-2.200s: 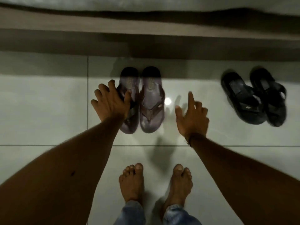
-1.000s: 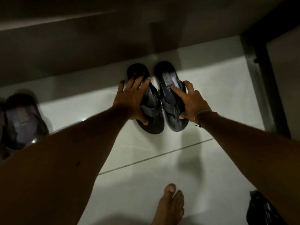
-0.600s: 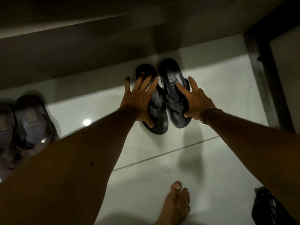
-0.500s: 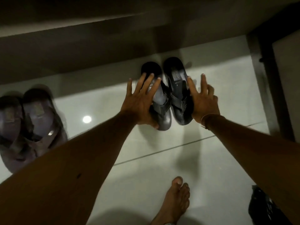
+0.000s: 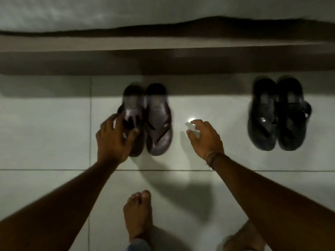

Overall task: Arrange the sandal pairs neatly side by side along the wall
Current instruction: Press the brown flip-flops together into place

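Note:
Two sandal pairs stand on the pale tiled floor with their heels toward the wall. The brown pair is in the middle: its left sandal point(image 5: 133, 104) and right sandal point(image 5: 158, 124) lie side by side, touching. My left hand point(image 5: 113, 140) curls over the left brown sandal, thumb and fingers around its strap and outer edge. My right hand point(image 5: 206, 138) hovers with spread fingers over bare tile just right of the brown pair, touching nothing. The black pair point(image 5: 262, 115) sits parallel and close together at the right, a wide gap of floor away.
A dark baseboard strip point(image 5: 163, 60) runs along the wall behind the sandals. My bare feet point(image 5: 138, 214) stand on the tiles below the hands. A bright light reflection point(image 5: 192, 120) glints on the floor beside my right hand.
Both hands came off the black pair, which now rests straight by the wall. The view swung back left, and my left hand closed on the left brown sandal.

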Available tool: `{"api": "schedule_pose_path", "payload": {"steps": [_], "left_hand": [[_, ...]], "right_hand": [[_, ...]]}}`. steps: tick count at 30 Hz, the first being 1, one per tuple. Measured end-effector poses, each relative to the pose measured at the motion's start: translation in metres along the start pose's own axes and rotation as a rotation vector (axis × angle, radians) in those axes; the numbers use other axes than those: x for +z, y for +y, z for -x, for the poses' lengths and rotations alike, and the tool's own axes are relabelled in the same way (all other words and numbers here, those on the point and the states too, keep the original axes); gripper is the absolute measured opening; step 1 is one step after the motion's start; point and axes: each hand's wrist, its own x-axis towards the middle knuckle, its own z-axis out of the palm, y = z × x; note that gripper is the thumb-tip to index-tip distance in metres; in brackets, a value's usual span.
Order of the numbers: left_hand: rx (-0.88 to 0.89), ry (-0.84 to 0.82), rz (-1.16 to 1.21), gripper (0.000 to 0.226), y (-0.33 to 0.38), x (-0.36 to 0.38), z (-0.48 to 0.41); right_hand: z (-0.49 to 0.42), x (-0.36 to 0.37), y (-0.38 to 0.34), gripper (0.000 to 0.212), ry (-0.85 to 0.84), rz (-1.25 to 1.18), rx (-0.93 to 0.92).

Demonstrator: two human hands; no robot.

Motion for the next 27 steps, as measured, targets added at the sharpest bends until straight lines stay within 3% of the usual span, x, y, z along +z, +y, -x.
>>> {"api": "schedule_pose_path", "payload": {"steps": [2,5,8,10,16,27], "left_hand": [[-0.152,-0.074,0.011,0.082,-0.03,-0.009,-0.021],[-0.217,-0.253,0.146,0.106,-0.047,-0.012,-0.049],[-0.078,-0.477,0.066,0.146,-0.045,-0.009,-0.071],[0.019,-0.563,-0.119,0.155,-0.039,-0.003,-0.075],[0.069,-0.43,-0.276,0.152,-0.044,0.015,-0.063],[0.067,-0.398,-0.265,0.15,-0.056,0.017,-0.036]], "right_hand": [[-0.018,0.027,-0.024,0.055,-0.044,-0.023,0.081],[-0.037,0.053,-0.046,0.087,-0.143,-0.078,0.179],[-0.047,0.069,-0.056,0.098,-0.157,-0.073,0.173],[-0.05,0.078,-0.06,0.099,-0.135,-0.057,0.153],[-0.051,0.092,-0.057,0.092,-0.077,-0.048,0.09],[-0.026,0.112,-0.046,0.094,-0.029,-0.061,0.097]]}}
